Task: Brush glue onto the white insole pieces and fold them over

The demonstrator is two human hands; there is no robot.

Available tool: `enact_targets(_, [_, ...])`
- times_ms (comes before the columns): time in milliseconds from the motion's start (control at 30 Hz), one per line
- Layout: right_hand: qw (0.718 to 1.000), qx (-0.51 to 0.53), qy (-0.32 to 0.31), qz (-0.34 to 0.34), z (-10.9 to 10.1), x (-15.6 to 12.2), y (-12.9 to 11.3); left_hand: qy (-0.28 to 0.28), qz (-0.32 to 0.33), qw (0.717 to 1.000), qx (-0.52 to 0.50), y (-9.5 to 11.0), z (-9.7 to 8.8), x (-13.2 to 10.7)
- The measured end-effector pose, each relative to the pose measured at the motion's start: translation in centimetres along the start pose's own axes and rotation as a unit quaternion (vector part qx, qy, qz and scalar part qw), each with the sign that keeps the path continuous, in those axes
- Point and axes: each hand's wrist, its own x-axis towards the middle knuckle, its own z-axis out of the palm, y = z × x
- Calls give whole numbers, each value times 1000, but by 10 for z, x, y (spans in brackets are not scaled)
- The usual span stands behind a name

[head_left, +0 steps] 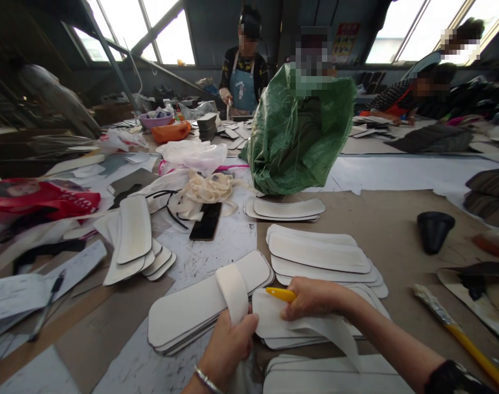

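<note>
My left hand, with a bracelet at the wrist, pinches a cream fabric strip. This strip lies across a slanted stack of long white rounded panels. Closed around a slim yellow-handled tool is my right hand; the tool's other end is hidden by the fingers. Another length of pale strip hangs below the right hand, over a second stack of white panels. I cannot tell whether both lengths are one piece.
More panel stacks lie ahead. A phone sits beside tangled cream strips. Behind stands a green woven sack. At right are a black cup-shaped object and a yellow-handled brush. Several people work across the table.
</note>
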Motion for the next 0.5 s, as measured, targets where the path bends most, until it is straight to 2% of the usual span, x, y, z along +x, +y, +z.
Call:
enact_targets(233, [1000,-14,25,2,1,-2,-3,24,19,999,39,0,4,6])
enact_targets(367, [997,-25,67,23,-9,-36,10,35,12,999,31,-2,2,3])
enact_targets(500, [987,-48,144,58,-10,-80,44,46,-4,999,10,-4,-1,-1])
